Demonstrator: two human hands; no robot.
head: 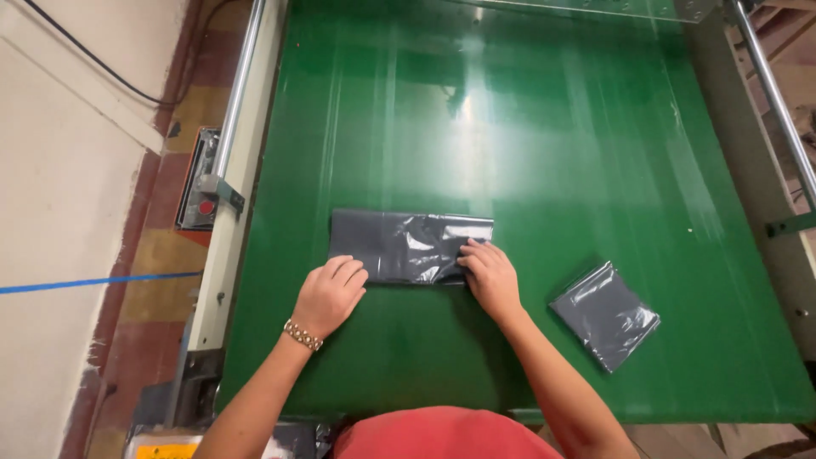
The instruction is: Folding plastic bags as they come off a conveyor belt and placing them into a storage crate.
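A grey bag [408,246] is pressed flat on the green counter [527,127] under the spread, unclamped fingers of both hands [330,295] [490,278]; firm, even pressure is advised.

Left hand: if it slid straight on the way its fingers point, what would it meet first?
The left hand points up-right at the folded grey plastic bag; its fingertips look already at the bag's near edge.

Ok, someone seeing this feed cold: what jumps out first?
The glossy green belt fills the view. At its middle lies a folded grey plastic bag, with the left hand pressing its near left corner and the right hand on its right end. A second, smaller folded grey bag lies apart to the right.
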